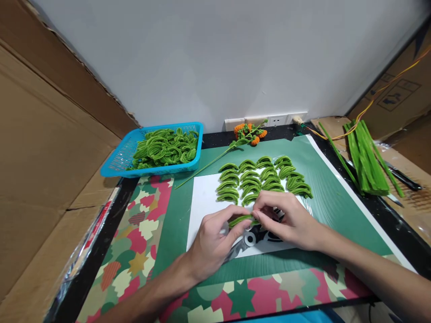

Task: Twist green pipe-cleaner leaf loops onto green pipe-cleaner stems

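Note:
My left hand (213, 240) pinches a fuzzy green pipe-cleaner leaf (239, 220) between thumb and fingertips. At the leaf's right end, my right hand (291, 220) has its thumb and fingers closed together on it; the exact grip is partly hidden. Just beyond both hands, curved green pipe-cleaner leaves (249, 175) lie in several stacked columns on a white sheet (204, 197) and the green mat (336, 202). Below the fingers a dark shape with a white ring (249, 239) shows on the sheet; whether it is printed or an object, I cannot tell.
A blue plastic basket (116, 154) heaped with green pipe-cleaner pieces (164, 148) stands at back left. An orange pipe-cleaner flower stem (232, 146) lies behind the leaves. On the right are bundled green stems (365, 161), a black-handled tool (404, 177) and a yellow-orange cable (368, 104). Cardboard (43, 148) borders the left.

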### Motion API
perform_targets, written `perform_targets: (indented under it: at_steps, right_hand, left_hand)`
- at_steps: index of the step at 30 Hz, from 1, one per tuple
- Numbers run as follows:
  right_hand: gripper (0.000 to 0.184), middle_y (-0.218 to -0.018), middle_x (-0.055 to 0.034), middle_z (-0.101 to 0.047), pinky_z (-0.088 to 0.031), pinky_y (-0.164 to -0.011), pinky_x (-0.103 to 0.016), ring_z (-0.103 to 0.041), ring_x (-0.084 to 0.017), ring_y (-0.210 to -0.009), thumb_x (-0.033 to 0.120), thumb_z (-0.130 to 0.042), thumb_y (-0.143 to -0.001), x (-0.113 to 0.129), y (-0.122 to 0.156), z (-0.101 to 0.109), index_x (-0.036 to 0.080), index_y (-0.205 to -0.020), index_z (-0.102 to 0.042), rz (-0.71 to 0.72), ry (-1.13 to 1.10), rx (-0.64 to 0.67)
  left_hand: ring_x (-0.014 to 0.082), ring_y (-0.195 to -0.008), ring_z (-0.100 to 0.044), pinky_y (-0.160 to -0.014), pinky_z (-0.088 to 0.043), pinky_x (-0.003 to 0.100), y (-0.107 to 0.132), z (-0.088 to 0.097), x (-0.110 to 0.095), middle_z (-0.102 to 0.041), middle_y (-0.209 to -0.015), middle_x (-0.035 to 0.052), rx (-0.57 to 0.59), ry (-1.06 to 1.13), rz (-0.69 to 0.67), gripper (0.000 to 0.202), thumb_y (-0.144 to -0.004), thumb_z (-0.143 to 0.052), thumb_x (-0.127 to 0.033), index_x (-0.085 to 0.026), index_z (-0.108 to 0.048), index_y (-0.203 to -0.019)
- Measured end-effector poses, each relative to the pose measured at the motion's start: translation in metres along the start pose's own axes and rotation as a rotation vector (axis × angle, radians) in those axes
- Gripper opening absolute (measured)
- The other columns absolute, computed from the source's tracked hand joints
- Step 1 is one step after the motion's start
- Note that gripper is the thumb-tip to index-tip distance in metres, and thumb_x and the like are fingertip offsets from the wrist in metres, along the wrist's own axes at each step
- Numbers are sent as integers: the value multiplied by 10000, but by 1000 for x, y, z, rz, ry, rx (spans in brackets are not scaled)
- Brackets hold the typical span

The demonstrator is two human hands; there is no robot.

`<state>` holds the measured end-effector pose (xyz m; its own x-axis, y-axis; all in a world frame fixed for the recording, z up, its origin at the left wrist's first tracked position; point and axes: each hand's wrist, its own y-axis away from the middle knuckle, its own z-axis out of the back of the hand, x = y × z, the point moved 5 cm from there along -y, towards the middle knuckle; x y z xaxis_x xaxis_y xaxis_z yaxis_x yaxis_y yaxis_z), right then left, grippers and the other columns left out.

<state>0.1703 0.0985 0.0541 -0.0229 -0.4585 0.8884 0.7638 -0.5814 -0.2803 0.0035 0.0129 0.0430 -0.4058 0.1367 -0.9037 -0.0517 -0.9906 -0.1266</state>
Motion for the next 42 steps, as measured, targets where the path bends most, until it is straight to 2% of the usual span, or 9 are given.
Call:
perform_targets:
  at_steps: [4, 9, 16, 22, 25, 29, 32, 36, 42]
  right_hand:
    - [217, -770, 3, -643, -401, -614, -243, -553, -126, -682, 256, -628, -1038, -5, -2, 3, 187, -840, -688, -104, -84, -13]
    - [354, -735, -9, -676, -407, -607, -248, -559, -129, -670, 460, -723, -1019, -19, -1, 2, 172, -815, -744, -275, -321, -18]
    - [369, -705, 4, -672, -387, -576, -252, -526, -116, -617, 491, -776, -987, -22, 1, 0, 173, -801, -753, -276, -383, -78]
    - [276, -889, -32, -718, -461, -740, -286, -631, -161, -809, 365, -586, -1113, -9, 0, 15, 190, -988, -758, -84, 12, -67]
    - [247, -905, -35, -705, -461, -733, -289, -621, -159, -791, 320, -561, -1118, -6, 0, 22, 185, -998, -730, -18, 175, 95]
    - [78, -1003, -35, -730, -497, -781, -286, -682, -180, -886, 271, -736, -1017, -5, 5, 25, 208, -1058, -753, -42, 288, 436]
    - [325, -1223, -52, -704, -531, -917, -307, -696, -225, -1092, 172, -813, -916, -2, 8, 29, 257, -1221, -742, -68, 357, 512]
    - [701, -1405, -68, -639, -538, -1021, -322, -673, -247, -1222, 22, -761, -828, 3, 14, 26, 306, -1455, -631, -81, 373, 574]
    - [825, -1481, -74, -618, -543, -1038, -333, -654, -264, -1280, -36, -670, -801, 9, 21, 22, 324, -1535, -556, -64, 420, 589]
  left_hand:
    - [143, -652, -682, -653, -533, 237, 1, -4, 8, -761, -770, 1, 38, 133, 166, 217, -1085, -644, -359, -211, -802, -1088]
    - [101, -472, -482, -476, -369, 227, -1, -7, 9, -677, -617, 0, 91, 228, 286, 416, -1086, -615, -457, -183, -811, -840]
    - [85, -439, -455, -458, -342, 214, -4, -7, 9, -672, -621, 7, 58, 386, 326, 369, -1049, -666, -474, -158, -856, -1053]
    - [69, -487, -511, -487, -392, 193, -6, -4, 16, -698, -736, -7, -62, 455, 303, 335, -1043, -709, -409, -184, -760, -1285]
    - [65, -482, -507, -471, -404, 187, -8, 3, 11, -663, -727, -33, -188, 440, 256, 257, -986, -780, -356, -184, -755, -1175]
    - [83, -546, -529, -477, -439, 186, -11, 14, 6, -661, -762, -15, -301, 413, 215, 170, -865, -859, -288, -164, -749, -901]
    - [96, -578, -511, -492, -437, 184, -11, 18, 8, -630, -734, -21, -335, 404, 220, 156, -876, -840, -291, -171, -743, -898]
    - [105, -621, -502, -503, -424, 185, -8, 20, 13, -583, -798, -18, -371, 460, 180, 197, -961, -760, -361, -191, -701, -880]
    - [174, -833, -687, -681, -561, 260, -6, 25, 10, -700, -1046, 52, -338, 492, 91, 188, -939, -767, -309, -183, -667, -840]
